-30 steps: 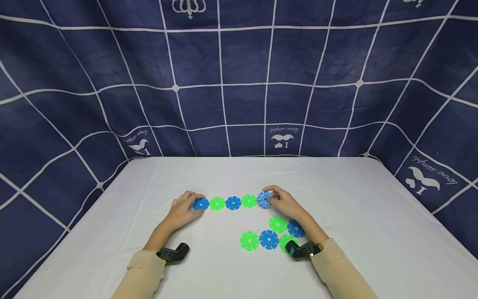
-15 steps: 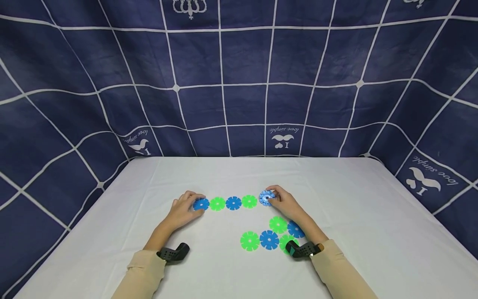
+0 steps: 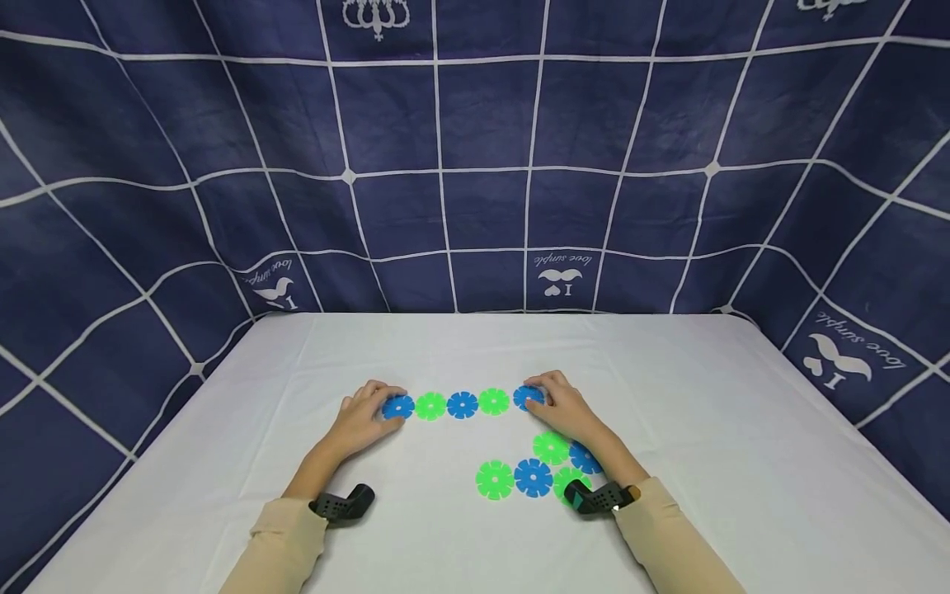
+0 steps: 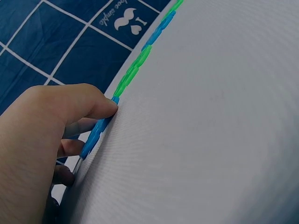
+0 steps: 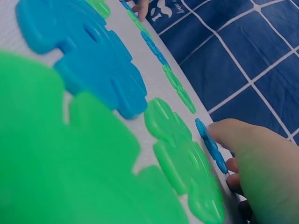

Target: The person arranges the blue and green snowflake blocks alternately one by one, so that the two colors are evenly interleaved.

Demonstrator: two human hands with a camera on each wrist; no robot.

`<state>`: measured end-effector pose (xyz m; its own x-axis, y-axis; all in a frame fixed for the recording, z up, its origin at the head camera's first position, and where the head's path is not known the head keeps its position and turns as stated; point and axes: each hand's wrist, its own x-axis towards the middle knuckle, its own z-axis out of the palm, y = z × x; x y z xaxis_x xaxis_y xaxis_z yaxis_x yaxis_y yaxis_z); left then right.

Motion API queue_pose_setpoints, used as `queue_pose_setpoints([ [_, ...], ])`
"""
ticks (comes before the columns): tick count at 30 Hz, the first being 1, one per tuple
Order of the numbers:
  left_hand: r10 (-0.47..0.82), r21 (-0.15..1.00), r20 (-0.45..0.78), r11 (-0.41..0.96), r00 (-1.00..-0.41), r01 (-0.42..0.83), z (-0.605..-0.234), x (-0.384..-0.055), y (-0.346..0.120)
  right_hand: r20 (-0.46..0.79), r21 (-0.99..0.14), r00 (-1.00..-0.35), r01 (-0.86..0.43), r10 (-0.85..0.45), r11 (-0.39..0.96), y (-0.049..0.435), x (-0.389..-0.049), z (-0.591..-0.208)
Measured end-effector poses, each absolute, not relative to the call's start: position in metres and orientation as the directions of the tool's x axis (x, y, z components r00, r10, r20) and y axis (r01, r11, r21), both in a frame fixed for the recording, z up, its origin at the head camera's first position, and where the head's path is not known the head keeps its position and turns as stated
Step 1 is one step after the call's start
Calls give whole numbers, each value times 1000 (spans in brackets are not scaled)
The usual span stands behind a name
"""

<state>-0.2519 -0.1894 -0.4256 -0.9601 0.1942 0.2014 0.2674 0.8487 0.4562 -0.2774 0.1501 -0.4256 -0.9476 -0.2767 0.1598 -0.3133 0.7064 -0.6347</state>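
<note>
Toothed plastic discs lie in a row across the white table. At the row's left end my left hand point(image 3: 365, 414) rests with thumb and fingers at opposite edges of a blue disc point(image 4: 96, 135). My right hand point(image 3: 567, 407) pinches another blue disc point(image 3: 529, 398) at the right end, thumb on its near edge point(image 5: 210, 142). Between them lie a green disc point(image 3: 430, 406), a blue disc point(image 3: 463, 405) and a green disc point(image 3: 494, 402). A small gap separates that last green disc from the right-hand blue one. Some fingertips are hidden behind the discs.
Nearer the body sit more discs: a green one point(image 3: 494, 479), a blue one point(image 3: 533, 478), a green one point(image 3: 551, 448), and others partly under the right forearm and its black wrist camera point(image 3: 597, 497). A dark blue checked cloth point(image 3: 482, 206) hangs behind the table point(image 3: 416, 536).
The blue disc in my right hand, tilted and glinting earlier, now lies flatter and looks darker, its hand a touch lower. My left hand and the other discs stay in place.
</note>
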Motion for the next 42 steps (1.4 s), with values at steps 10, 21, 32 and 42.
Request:
queue_pose_setpoints([
  [10,195,464,200,844,-960,268,-427,-251,-190,155,-610,-942,-328,-297,721,150,-274,-425],
  [21,198,458,207,845,-958,274,-427,-252,-189,196,-571,-913,-403,-358,715,152,-274,-427],
  [32,204,452,217,846,-955,284,-426,-253,-192,201,-559,-904,-423,-378,713,150,-275,-427],
  [42,200,461,215,842,-956,280,-427,-253,-191,194,-598,-911,-403,-363,692,149,-273,-417],
])
